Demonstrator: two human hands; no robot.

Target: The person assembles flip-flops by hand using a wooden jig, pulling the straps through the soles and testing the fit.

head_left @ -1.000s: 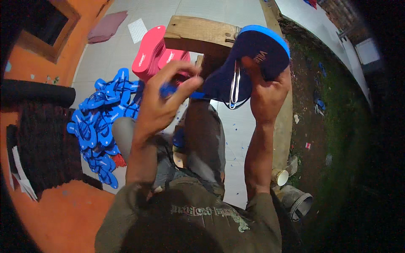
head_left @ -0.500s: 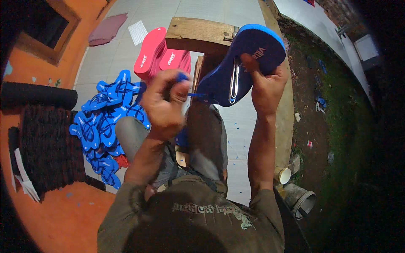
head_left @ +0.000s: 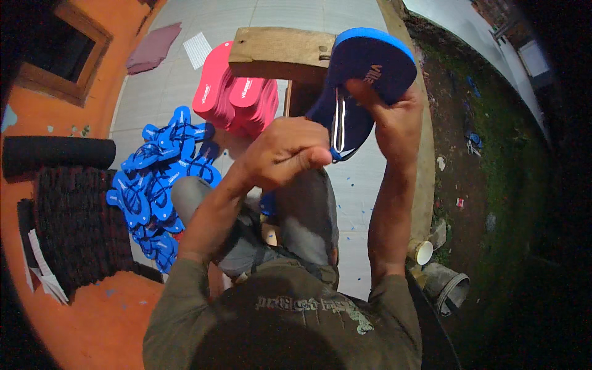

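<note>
My right hand (head_left: 394, 114) grips a dark blue flip-flop sole (head_left: 370, 71) with a bright blue rim, held up on edge in front of me. A blue and white strap (head_left: 338, 126) runs down the sole's face. My left hand (head_left: 283, 154) is a closed fist just left of the sole, clenched on the lower end of that strap. Both hands are above my knees, near a wooden block (head_left: 280, 52).
A stack of pink soles (head_left: 231, 92) lies on the tiled floor behind the block. A heap of blue strapped flip-flops (head_left: 157, 185) is at my left. A black roll (head_left: 58, 154), a dark mat (head_left: 74, 228), a cup (head_left: 424, 251) and a bucket (head_left: 449, 288) sit around me.
My left hand has moved down and toward me along the strap and closed into a tight fist. The sole has tilted more upright in my right hand.
</note>
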